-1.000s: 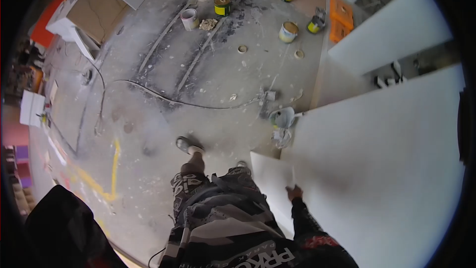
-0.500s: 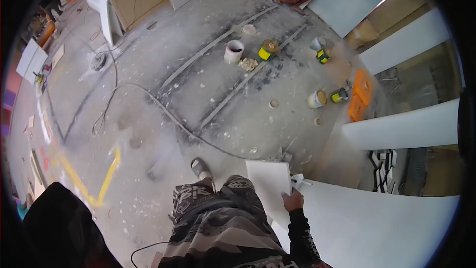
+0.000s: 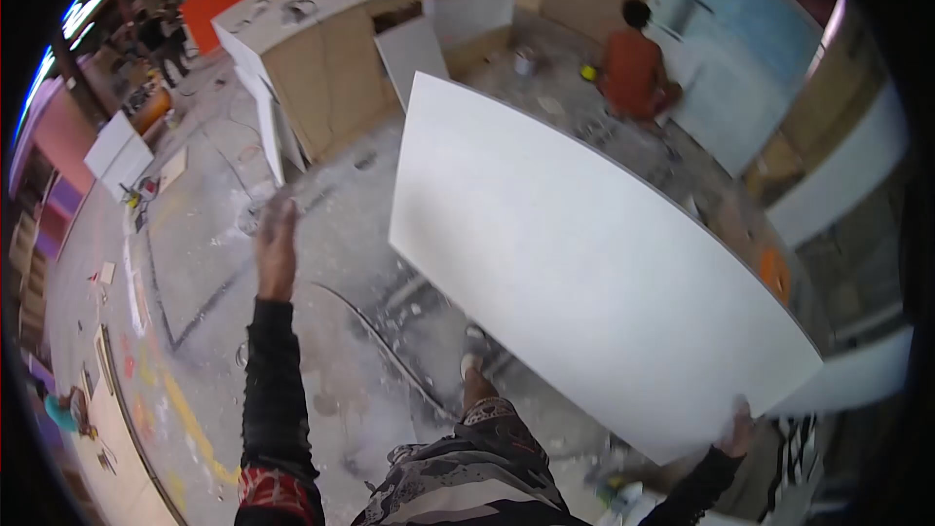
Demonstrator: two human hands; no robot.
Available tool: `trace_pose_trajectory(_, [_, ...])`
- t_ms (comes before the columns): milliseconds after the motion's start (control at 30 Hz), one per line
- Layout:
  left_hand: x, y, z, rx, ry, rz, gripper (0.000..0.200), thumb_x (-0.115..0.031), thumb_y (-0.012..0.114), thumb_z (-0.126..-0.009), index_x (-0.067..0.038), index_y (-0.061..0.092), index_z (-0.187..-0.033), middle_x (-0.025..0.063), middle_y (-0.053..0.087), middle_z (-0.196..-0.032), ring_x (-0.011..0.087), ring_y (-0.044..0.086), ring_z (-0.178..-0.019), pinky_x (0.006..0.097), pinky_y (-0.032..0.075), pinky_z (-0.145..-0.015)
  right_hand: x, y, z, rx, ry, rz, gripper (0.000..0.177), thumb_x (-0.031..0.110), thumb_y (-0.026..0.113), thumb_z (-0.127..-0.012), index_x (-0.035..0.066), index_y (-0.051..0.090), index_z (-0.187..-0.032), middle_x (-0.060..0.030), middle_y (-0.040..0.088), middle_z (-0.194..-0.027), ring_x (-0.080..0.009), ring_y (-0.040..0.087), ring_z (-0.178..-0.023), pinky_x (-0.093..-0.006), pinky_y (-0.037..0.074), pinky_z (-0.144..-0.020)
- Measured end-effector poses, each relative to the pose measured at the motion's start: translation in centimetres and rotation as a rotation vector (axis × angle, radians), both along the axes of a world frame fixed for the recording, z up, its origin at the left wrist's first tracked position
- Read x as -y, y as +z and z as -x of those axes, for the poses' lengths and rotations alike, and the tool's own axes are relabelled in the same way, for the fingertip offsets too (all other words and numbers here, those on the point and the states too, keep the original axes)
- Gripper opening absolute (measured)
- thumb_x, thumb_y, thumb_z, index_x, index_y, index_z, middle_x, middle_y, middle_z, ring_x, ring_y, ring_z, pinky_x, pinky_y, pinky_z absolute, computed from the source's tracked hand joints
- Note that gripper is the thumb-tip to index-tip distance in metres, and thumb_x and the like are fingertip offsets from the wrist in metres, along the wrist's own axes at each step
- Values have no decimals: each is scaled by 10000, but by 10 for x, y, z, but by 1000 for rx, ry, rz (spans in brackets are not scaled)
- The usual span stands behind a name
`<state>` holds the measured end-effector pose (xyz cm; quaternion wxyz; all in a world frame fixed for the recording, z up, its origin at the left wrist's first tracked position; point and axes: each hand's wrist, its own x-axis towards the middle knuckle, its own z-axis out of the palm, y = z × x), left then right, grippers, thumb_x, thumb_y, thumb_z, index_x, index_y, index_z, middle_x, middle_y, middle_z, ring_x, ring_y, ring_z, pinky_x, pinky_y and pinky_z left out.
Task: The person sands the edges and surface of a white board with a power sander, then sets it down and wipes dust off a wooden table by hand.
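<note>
A large white panel [image 3: 575,263] is lifted off the floor in front of me, tilted, its far corner high and its near corner low at the right. My right hand [image 3: 737,429] grips the panel's lower right corner. My left hand [image 3: 276,232] is stretched out ahead at the left, blurred, fingers apart, holding nothing and clear of the panel's left edge.
A person in an orange shirt [image 3: 635,73] crouches by a pale blue board at the back. Wooden cabinets [image 3: 321,68] stand at the back left. A cable [image 3: 375,336] runs across the dusty floor near my feet. White boards [image 3: 119,151] lean at the left.
The view swung up from the floor. The white panel rose from low at my right to fill the centre. My left arm came into view, reaching forward.
</note>
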<state>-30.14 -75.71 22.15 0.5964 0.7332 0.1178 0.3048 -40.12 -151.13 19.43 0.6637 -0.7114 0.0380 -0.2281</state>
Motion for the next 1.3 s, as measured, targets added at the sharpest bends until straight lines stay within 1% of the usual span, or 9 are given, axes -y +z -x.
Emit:
trace_pose_trajectory(200, [-79,-25,-143,-476,-175,49,589,-459,473,-1009,33,513,-1329,105,589,-1234,172,514,-1161,299,383,-1020,-35,-31,-217,-54,214,-121,566,325,542,-954,-43,420,-1367,-146,513,-1323,-253,560,-1133,-401,446,-996])
trace_pose_trajectory(233, [-73,-37,-158,-390,-72,-157,597,-525,477,-988,34,605,-1158,33,613,-1013,114,546,-941,267,448,-839,-32,-68,-256,-89,184,-58,495,339,556,-958,-27,498,-1287,-108,553,-1226,-210,564,-1076,-363,450,-965])
trace_pose_trajectory(367, [-100,-57,-183,-675,-67,75,572,-494,465,-1004,53,627,-1039,-19,584,-876,71,485,-811,241,426,-727,-120,-58,-387,-722,-154,652,575,399,496,-997,-101,513,-1282,-161,623,-1206,-248,577,-1123,-372,418,-1006])
trace_pose_trajectory(467, [-120,-85,-169,-430,185,-48,476,-410,446,-1024,-1,497,-784,-42,471,-738,71,395,-703,285,372,-606,-185,-81,-466,-295,183,465,540,395,448,-1018,-98,559,-1209,-182,666,-1068,-253,618,-1015,-369,460,-910])
trace_pose_trajectory(733, [-253,-122,-230,-334,582,-51,425,-362,412,-1028,1,566,-870,38,485,-667,128,454,-640,306,400,-588,-412,-46,-681,-149,251,576,429,320,469,-1017,-79,570,-1140,-133,633,-1016,-216,561,-928,-350,456,-869])
trace_pose_trajectory(967, [-347,-57,-347,394,1101,231,617,-488,318,-1043,59,596,-973,70,638,-862,154,573,-739,308,460,-699,-537,-7,-796,90,413,-60,350,194,490,-982,-2,492,-1272,-105,551,-1215,-221,519,-1113,-353,405,-990])
trace_pose_trajectory(1033, [-407,-145,-352,338,1028,338,647,-492,284,-1045,85,486,-1258,142,593,-1183,209,563,-1067,341,418,-955,-586,-10,-811,37,403,-15,366,186,485,-986,10,464,-1306,-104,537,-1251,-221,516,-1133,-360,403,-1006])
trace_pose_trajectory(1100, [-423,-136,-381,421,1090,568,663,-469,292,-1047,76,371,-1416,169,485,-1390,258,474,-1260,343,338,-1080,-612,-46,-835,-42,378,-98,391,204,469,-1002,-1,439,-1334,-99,527,-1273,-207,513,-1136,-355,402,-1007])
trace_pose_trajectory(1300, [-450,-93,-446,310,1085,533,635,-455,293,-1047,52,387,-1415,148,464,-1414,240,438,-1296,344,318,-1096,-737,-41,-912,-8,540,-155,489,343,495,-1021,-16,431,-1347,-90,516,-1287,-177,467,-1177,-328,326,-1049])
